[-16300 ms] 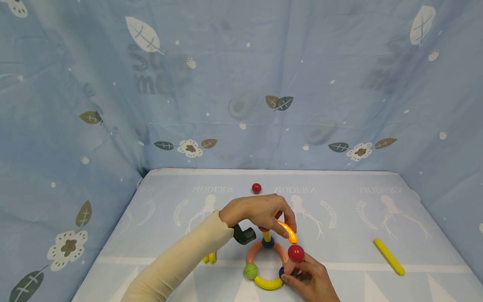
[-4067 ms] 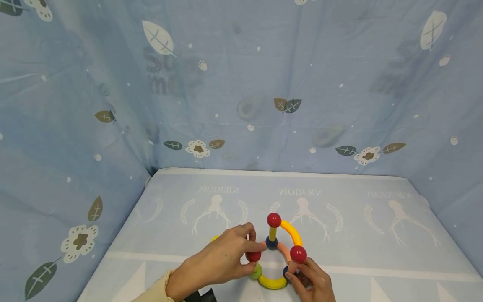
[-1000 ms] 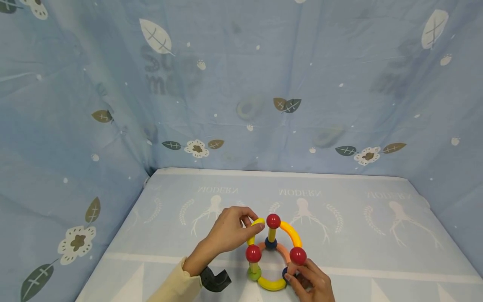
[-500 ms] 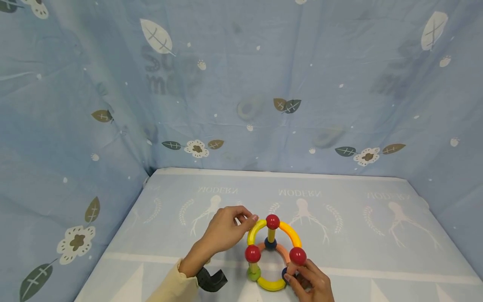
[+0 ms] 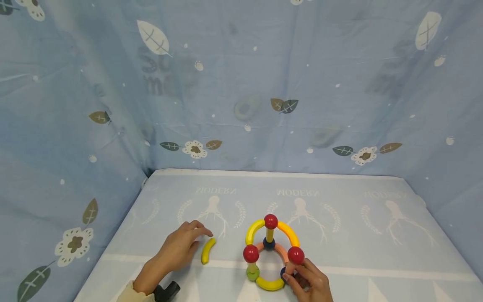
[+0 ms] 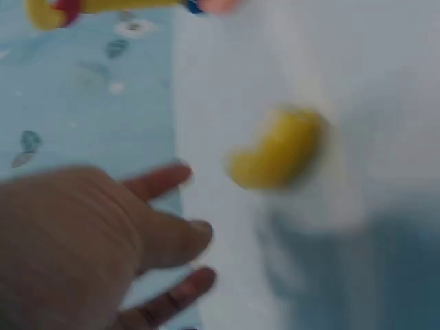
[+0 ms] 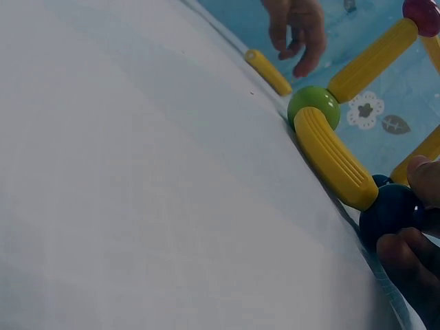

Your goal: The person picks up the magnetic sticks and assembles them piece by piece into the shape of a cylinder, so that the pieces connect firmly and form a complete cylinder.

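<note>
A ball-and-stick building toy stands on the table: a lower ring with a green ball [image 5: 253, 272], navy balls [image 5: 269, 243] and curved sticks, uprights, and red balls [image 5: 271, 221] on top. Curved yellow [image 5: 254, 230] and orange [image 5: 289, 233] sticks link the upper red balls; the front of that upper ring is open. My right hand [image 5: 311, 283] holds the near right navy ball [image 7: 390, 214] and its pink upright at the base. My left hand [image 5: 177, 250] hovers beside a loose curved yellow stick [image 5: 208, 251], fingers spread and apart from it, as the left wrist view shows.
The pale patterned tabletop [image 5: 358, 226] meets blue printed cloth walls [image 5: 226, 84] at the back and sides. A black band [image 5: 167, 291] is at my left wrist. The left wrist view is blurred.
My left hand has let go of the curved yellow stick, now joined between two red balls, and has moved left to the loose yellow stick. My right hand keeps its hold.
</note>
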`<state>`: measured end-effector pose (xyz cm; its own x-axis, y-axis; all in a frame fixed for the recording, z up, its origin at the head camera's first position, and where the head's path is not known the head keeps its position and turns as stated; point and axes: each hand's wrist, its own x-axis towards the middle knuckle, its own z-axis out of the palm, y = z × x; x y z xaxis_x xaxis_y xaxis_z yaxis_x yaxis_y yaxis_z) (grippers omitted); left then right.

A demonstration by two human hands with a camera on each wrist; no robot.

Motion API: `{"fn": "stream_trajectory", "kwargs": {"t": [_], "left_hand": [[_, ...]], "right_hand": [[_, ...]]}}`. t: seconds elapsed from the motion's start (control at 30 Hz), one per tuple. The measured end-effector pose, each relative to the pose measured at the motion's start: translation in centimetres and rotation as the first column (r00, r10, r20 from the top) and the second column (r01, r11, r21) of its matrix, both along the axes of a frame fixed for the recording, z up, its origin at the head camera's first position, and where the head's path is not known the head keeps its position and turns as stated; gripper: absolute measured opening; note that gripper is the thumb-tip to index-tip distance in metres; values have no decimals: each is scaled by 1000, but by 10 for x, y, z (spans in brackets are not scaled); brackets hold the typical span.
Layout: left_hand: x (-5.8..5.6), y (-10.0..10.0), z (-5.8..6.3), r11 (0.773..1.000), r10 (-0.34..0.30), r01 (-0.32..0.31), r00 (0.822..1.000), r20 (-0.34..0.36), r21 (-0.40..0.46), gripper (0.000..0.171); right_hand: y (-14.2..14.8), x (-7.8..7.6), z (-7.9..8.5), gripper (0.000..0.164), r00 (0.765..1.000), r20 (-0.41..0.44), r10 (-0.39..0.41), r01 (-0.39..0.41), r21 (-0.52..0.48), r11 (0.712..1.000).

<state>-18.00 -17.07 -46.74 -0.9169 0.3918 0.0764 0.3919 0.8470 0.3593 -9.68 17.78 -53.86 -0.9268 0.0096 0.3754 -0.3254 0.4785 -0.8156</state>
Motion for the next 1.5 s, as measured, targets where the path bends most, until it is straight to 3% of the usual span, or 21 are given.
{"fn": "stream_trajectory", "kwargs": {"t": [0.1,0.2,0.27,0.4,0.53,0.67,0.73,0.8,0.87,1.03,1.17,1.3,1.4,1.5], "left_hand": [[5,-16,-12,984,-145,138,988,-55,-115,47],[8,-26,-22,963,-243,223,962,-124,-154,42],[9,-29,-27,953,-282,250,940,-191,-172,35],[11,-32,-32,940,-334,283,880,-337,-192,24],[17,-30,-29,932,-361,309,830,-425,-189,24],[26,-20,-10,938,-346,309,793,-501,-160,15],[32,-12,4,942,-329,308,769,-548,-134,30],[41,-2,20,946,-312,306,762,-567,-110,45],[49,11,36,942,-311,323,742,-593,-91,46],[74,50,68,913,-366,396,679,-636,-103,35],[92,87,79,882,-422,455,651,-631,-120,33],[91,121,71,849,-437,512,546,-714,-128,28],[82,140,59,849,-418,507,470,-777,-150,24],[74,151,53,857,-411,482,433,-802,-179,24]], "right_hand": [[1,0,-1,33,1000,-15,1,-1,3,1000],[1,1,0,31,1000,-10,-3,3,0,1000],[1,1,1,30,1000,-5,-8,8,3,1000],[1,0,3,29,1000,4,-18,18,10,1000],[1,0,4,27,1000,13,-21,21,18,1000],[0,0,5,26,1000,24,-19,19,16,1000],[0,-1,5,27,1000,23,-19,19,14,1000],[0,-1,5,28,1000,26,-14,14,8,1000],[0,0,4,29,1000,23,-18,18,8,1000],[1,0,4,30,1000,18,-23,23,15,1000],[3,0,5,30,1000,1,-28,28,27,999],[5,0,4,29,1000,-11,-9,9,8,1000],[6,0,1,31,999,-26,21,-22,-23,999],[7,0,-3,36,997,-55,47,-50,-37,998]]}}
